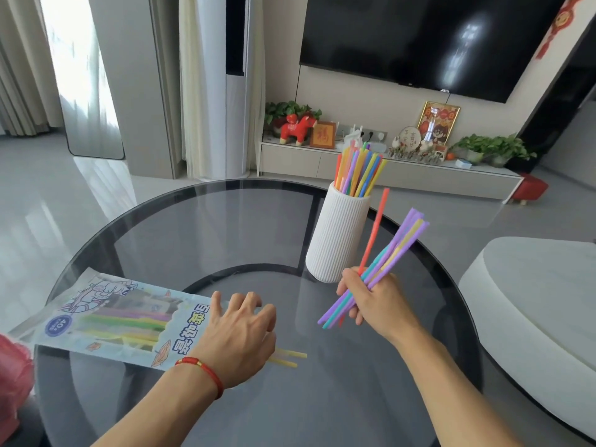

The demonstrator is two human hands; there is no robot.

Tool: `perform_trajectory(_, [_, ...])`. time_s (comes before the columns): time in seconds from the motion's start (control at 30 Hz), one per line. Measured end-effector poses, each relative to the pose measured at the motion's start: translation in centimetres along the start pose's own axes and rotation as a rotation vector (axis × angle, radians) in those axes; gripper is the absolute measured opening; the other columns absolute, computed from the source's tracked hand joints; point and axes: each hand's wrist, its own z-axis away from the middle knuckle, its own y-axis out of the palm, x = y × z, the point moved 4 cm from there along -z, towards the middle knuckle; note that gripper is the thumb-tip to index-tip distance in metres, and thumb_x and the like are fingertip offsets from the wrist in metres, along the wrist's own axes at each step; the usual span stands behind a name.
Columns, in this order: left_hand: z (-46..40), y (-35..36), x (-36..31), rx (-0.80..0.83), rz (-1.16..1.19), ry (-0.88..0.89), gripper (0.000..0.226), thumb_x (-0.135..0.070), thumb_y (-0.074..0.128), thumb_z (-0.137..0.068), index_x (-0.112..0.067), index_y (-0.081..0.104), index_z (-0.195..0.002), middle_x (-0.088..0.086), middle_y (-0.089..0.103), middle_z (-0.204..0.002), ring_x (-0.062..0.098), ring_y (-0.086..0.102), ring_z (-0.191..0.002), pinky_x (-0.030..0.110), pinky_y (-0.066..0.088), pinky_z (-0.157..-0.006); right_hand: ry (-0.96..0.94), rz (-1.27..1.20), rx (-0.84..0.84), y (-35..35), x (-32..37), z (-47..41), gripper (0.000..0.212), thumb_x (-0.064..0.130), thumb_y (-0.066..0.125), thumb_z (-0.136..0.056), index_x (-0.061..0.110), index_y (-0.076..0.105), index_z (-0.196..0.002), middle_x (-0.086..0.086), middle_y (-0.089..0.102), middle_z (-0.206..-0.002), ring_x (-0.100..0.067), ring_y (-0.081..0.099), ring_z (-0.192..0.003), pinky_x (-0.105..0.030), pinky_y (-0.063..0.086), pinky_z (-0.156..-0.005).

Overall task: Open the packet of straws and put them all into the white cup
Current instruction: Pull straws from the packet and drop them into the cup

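Observation:
A tall ribbed white cup [337, 235] stands on the round glass table [225, 227], with several coloured straws [358, 171] sticking out of its top. My right hand [375, 301] is just right of the cup's base, shut on a bunch of purple, teal, yellow and orange straws [392, 250] that point up and to the right. The printed straw packet [106, 321] lies flat at the table's left, with some straws still inside. My left hand [238, 337] rests on the packet's open right end, fingers spread. Two yellow straws [290, 358] poke out from under that hand.
A white rounded sofa or ottoman [532, 301] sits close to the table's right edge. Something red [14, 379] lies at the table's left edge. Beyond the table are a low TV cabinet [387, 169] with ornaments and plants, and a wall-mounted TV [429, 40].

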Motion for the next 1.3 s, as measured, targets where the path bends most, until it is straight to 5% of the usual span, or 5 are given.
perform_trajectory(0.33, [-0.8, -1.1, -1.3, -0.296, 0.328, 0.042, 0.010, -0.027, 0.057, -0.091, -0.021, 0.061, -0.098, 0.001, 0.056, -0.105, 0.025, 0.045, -0.100, 0.039, 0.040, -0.093, -0.155, -0.571, -0.463, -7.7, 7.6, -4.3, 0.029, 0.023, 0.055, -0.093, 0.012, 0.072, -0.072, -0.006, 0.072, -0.057, -0.021, 0.067, -0.047, -0.027, 0.054, -0.042])
perform_trajectory(0.47, [-0.5, -0.9, -1.0, -0.300, 0.314, 0.053, 0.013, -0.030, 0.055, -0.090, -0.023, 0.061, -0.100, -0.001, 0.056, -0.107, 0.024, 0.045, -0.104, 0.037, 0.040, -0.095, -0.172, -0.388, -0.591, -10.5, 10.4, -7.3, 0.025, 0.020, 0.054, -0.092, 0.013, 0.072, -0.076, -0.003, 0.073, -0.054, -0.020, 0.071, -0.045, -0.029, 0.060, -0.044])
perform_trajectory(0.83, [-0.7, -1.0, -0.8, -0.307, 0.300, 0.037, 0.018, -0.031, 0.054, -0.088, -0.024, 0.061, -0.103, -0.002, 0.057, -0.111, 0.024, 0.045, -0.108, 0.036, 0.037, -0.098, -0.152, 0.171, -0.412, -9.2, 13.6, -11.9, 0.034, 0.028, 0.058, -0.086, 0.004, 0.069, -0.065, -0.010, 0.070, -0.047, -0.027, 0.071, -0.043, -0.044, 0.067, -0.055])
perform_trajectory(1.1, [-0.7, -1.0, -0.7, -0.275, 0.306, 0.035, 0.022, -0.038, 0.044, -0.092, -0.030, 0.054, -0.109, -0.008, 0.050, -0.120, 0.017, 0.038, -0.113, 0.032, 0.032, -0.103, -0.111, 0.293, -0.378, -6.6, 13.6, -11.7, 0.036, 0.052, 0.073, -0.091, 0.020, 0.071, -0.074, -0.002, 0.075, -0.077, -0.026, 0.074, -0.078, -0.039, 0.062, -0.069])
perform_trajectory(1.3, [-0.8, -1.1, -0.7, -0.261, 0.300, 0.031, 0.022, -0.039, 0.043, -0.094, -0.032, 0.052, -0.113, -0.010, 0.047, -0.123, 0.015, 0.035, -0.116, 0.030, 0.030, -0.105, -0.285, 0.345, -0.579, -7.7, 15.6, -10.6, 0.041, 0.043, 0.077, -0.088, 0.013, 0.064, -0.112, -0.005, 0.066, -0.105, -0.021, 0.066, -0.088, -0.023, 0.048, -0.062])
